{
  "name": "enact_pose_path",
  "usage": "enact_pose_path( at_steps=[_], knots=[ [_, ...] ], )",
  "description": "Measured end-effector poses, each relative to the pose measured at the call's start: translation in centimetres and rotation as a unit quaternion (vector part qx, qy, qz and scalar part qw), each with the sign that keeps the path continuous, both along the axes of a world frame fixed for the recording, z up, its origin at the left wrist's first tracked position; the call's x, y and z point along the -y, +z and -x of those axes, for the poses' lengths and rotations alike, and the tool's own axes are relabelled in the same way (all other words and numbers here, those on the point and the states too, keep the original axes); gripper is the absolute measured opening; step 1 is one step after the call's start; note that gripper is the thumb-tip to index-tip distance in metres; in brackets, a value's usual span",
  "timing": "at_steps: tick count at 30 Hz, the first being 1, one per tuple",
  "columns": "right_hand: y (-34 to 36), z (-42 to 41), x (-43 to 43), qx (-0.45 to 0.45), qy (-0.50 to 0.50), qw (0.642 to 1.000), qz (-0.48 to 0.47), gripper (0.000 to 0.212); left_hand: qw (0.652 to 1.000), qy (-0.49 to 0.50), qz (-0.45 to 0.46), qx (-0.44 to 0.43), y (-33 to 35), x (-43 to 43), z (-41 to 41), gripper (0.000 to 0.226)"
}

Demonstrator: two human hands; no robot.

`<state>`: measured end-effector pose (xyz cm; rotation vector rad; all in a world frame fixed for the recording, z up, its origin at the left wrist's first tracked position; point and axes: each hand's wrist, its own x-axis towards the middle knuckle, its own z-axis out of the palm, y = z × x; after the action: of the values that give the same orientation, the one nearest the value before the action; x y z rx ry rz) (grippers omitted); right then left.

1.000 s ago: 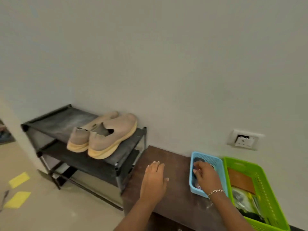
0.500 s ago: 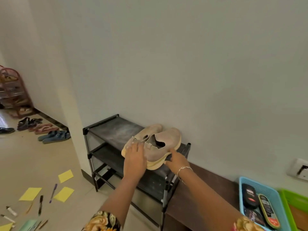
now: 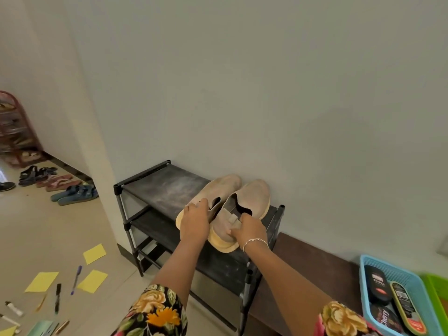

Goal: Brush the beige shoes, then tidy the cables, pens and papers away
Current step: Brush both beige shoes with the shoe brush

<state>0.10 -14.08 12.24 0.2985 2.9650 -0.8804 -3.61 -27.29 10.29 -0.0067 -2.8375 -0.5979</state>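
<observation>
Two beige shoes with yellow soles stand side by side on top of the black shoe rack (image 3: 157,187) by the wall. My left hand (image 3: 195,220) grips the heel of the left shoe (image 3: 224,186). My right hand (image 3: 249,230) grips the heel of the right shoe (image 3: 254,198), thumb on its heel tab. On the floor at the lower left lie yellow papers (image 3: 95,253) and several pens (image 3: 76,278). No cables are visible.
A low brown bench (image 3: 312,265) adjoins the rack on the right. On it a blue basket (image 3: 412,278) holds shoe-care bottles and a brush, beside a green basket (image 3: 436,291). Sandals (image 3: 76,194) line the floor at the far left by a red rack (image 3: 14,132).
My view has turned left from the baskets to the rack. Both hands left the bench and blue basket, reached the shoes, and now curl around their heels.
</observation>
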Motion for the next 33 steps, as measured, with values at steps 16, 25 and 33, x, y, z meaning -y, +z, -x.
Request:
enact_pose_path(
  at_steps=[16,25,33],
  knots=[
    [6.1,-8.2,-7.2,-0.144,-0.034,0.987,-0.069,0.043,0.98,0.052,-0.176,-0.08,7.7,-5.3,-8.1,0.012],
    [7.4,-15.9,-13.4,-0.135,-0.088,0.983,-0.082,0.042,0.979,0.0,-0.197,-0.048,8.0,-12.5,-15.0,0.018],
    [1.3,-17.5,-18.0,-0.065,-0.093,0.992,-0.056,0.041,0.987,-0.003,-0.156,0.026,2.2,-17.5,-16.2,0.017]
  ],
)
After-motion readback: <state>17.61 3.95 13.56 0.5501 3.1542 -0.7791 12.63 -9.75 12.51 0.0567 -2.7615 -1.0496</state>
